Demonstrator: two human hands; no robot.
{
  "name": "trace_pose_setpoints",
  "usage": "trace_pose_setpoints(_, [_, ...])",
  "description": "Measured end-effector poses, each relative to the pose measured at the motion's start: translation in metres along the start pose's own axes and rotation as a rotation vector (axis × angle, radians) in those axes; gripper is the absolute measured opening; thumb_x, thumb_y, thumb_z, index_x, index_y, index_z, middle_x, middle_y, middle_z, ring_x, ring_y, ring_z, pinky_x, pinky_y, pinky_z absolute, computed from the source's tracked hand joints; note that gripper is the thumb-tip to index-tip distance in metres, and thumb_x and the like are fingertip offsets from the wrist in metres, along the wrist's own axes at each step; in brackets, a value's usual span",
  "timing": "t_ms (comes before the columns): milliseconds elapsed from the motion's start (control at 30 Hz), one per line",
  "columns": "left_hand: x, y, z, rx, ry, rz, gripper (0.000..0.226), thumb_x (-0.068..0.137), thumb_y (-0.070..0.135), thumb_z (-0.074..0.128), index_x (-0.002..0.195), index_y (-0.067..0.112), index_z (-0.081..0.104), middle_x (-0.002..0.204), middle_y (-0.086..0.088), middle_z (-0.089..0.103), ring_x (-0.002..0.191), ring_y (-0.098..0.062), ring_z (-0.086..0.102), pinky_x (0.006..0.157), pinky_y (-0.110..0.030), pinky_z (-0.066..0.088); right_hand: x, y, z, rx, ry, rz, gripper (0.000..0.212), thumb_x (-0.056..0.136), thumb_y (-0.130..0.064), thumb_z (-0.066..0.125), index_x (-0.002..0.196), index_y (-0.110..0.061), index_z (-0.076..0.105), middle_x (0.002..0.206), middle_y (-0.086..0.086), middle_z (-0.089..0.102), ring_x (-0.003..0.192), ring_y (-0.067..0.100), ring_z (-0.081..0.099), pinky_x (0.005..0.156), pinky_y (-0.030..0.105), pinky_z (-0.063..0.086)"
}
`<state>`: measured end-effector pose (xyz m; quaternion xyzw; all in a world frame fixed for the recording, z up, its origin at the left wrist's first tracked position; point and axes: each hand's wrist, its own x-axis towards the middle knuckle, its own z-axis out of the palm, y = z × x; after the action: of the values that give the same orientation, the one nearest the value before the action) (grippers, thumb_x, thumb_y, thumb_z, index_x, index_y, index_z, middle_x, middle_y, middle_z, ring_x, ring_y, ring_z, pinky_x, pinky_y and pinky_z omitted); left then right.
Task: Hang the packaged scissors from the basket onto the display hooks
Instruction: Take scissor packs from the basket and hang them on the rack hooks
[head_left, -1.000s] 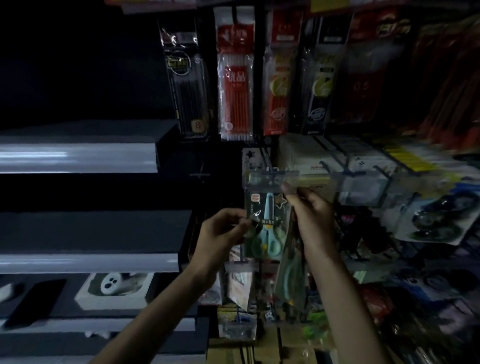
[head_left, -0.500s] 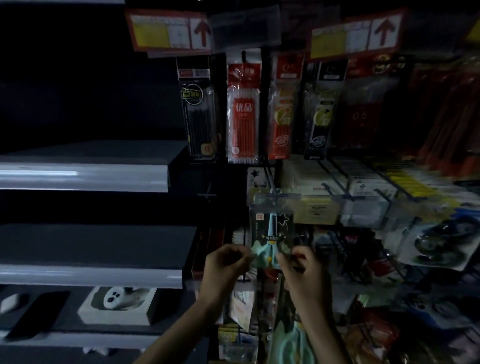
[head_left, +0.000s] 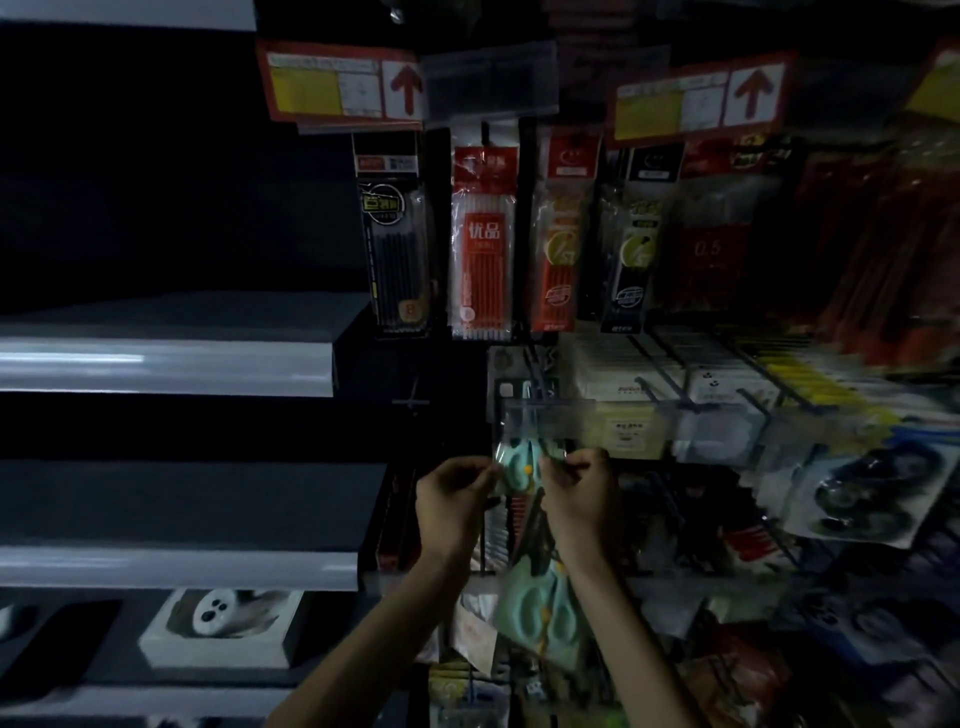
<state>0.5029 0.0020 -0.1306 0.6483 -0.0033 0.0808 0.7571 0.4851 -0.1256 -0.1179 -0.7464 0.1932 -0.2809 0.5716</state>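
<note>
Both the left hand (head_left: 454, 499) and right hand (head_left: 576, 493) pinch the scissors pack (head_left: 522, 465); level its hang-hole before sliding it onto the hook

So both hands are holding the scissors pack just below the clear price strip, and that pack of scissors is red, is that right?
Not quite. In the head view both hands, left and right, do hold the scissors pack just below the clear price strip, but the scissors in it are light teal, not red.
</note>
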Motion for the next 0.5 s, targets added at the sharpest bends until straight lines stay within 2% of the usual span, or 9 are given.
trace_pose_setpoints(133, [0.015, -0.009, 0.003, 0.063, 0.002, 0.025, 0.013, 0.095, 0.006, 0.075, 0.107, 0.011, 0.079, 0.096, -0.004, 0.08, 0.092, -0.017, 0.077, 0.081, -0.031, 0.063, 0.018, 0.003, 0.011, -0.092, -0.024, 0.065, 0.022, 0.083, -0.048, 0.071, 0.093, -0.036, 0.056, 0.078, -0.004, 0.073, 0.069, 0.021, 0.073, 0.065, 0.047, 0.063])
trace_pose_setpoints(200, [0.02, -0.015, 0.003, 0.096, -0.029, 0.015, 0.018, 0.096, 0.003, 0.071, 0.108, 0.015, 0.077, 0.095, -0.004, 0.079, 0.088, -0.015, 0.076, 0.077, -0.027, 0.06, 0.023, 0.004, 0.013, -0.106, -0.043, 0.099, 0.02, 0.085, -0.042, 0.073, 0.099, -0.035, 0.061, 0.08, -0.003, 0.074, 0.069, 0.019, 0.074, 0.067, 0.048, 0.064])
trace_pose_setpoints(300, [0.026, -0.019, 0.003, 0.134, -0.067, 0.012, 0.028, 0.097, -0.002, 0.066, 0.104, 0.024, 0.074, 0.079, 0.004, 0.069, 0.072, -0.006, 0.066, 0.067, -0.021, 0.052, 0.03, 0.007, 0.017, -0.097, -0.076, 0.145, 0.024, 0.088, -0.037, 0.072, 0.11, -0.029, 0.067, 0.083, -0.002, 0.076, 0.071, 0.016, 0.075, 0.07, 0.047, 0.064])
trace_pose_setpoints(367, [0.032, -0.02, 0.005, 0.152, -0.068, -0.003, 0.026, 0.097, -0.001, 0.066, 0.108, 0.021, 0.074, 0.085, 0.001, 0.07, 0.077, -0.009, 0.066, 0.068, -0.023, 0.052, 0.034, 0.005, 0.021, -0.093, -0.081, 0.166, 0.028, 0.088, -0.036, 0.07, 0.114, -0.025, 0.068, 0.085, 0.0, 0.077, 0.075, 0.018, 0.075, 0.072, 0.041, 0.063])
trace_pose_setpoints(433, [0.038, -0.018, 0.008, 0.149, -0.058, -0.007, 0.023, 0.097, 0.0, 0.068, 0.113, 0.015, 0.074, 0.096, -0.004, 0.075, 0.085, -0.016, 0.07, 0.073, -0.026, 0.056, 0.04, 0.001, 0.025, -0.094, -0.073, 0.181, 0.027, 0.089, -0.033, 0.069, 0.113, -0.02, 0.071, 0.085, 0.001, 0.077, 0.075, 0.019, 0.073, 0.067, 0.031, 0.056])
trace_pose_setpoints(500, [0.044, -0.015, 0.01, 0.151, -0.067, 0.021, 0.024, 0.096, -0.003, 0.067, 0.112, 0.013, 0.077, 0.099, -0.006, 0.078, 0.085, -0.016, 0.071, 0.076, -0.027, 0.057, 0.044, -0.005, 0.027, -0.105, -0.053, 0.191, 0.024, 0.092, -0.033, 0.068, 0.109, -0.017, 0.073, 0.083, -0.001, 0.075, 0.071, 0.018, 0.069, 0.065, 0.026, 0.046])
